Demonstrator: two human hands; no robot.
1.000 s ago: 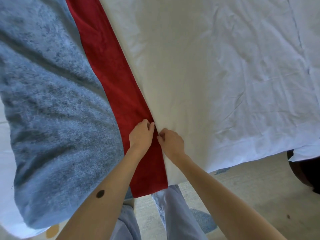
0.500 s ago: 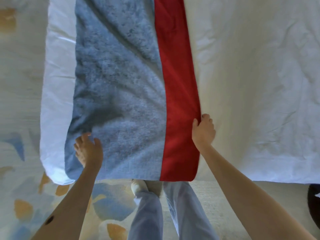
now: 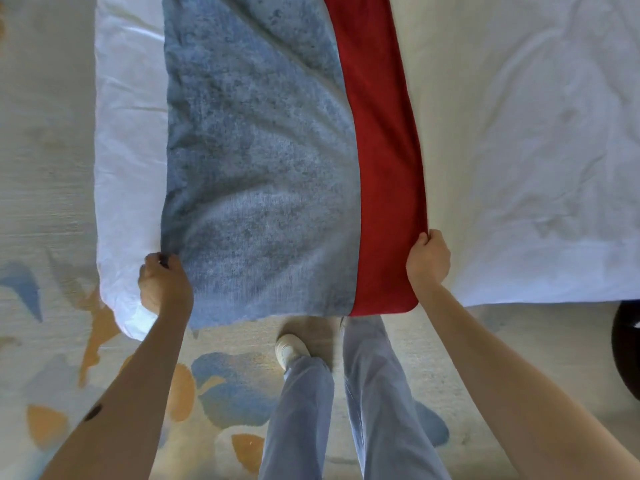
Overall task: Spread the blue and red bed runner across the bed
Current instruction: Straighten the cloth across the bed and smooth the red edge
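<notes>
Left grip (image 3: 165,289) is curled round the blue side edge of the bed runner (image 3: 259,202), fingers bunching the cloth close to its near corner. My right grip (image 3: 428,263) is closed the same way on the red side edge. Between the two, the runner lies across the white bed (image 3: 519,168), creased through the blue part, its near end reaching the bed's near edge above the patterned rug (image 3: 225,386), just ahead of my legs (image 3: 374,410).
</notes>
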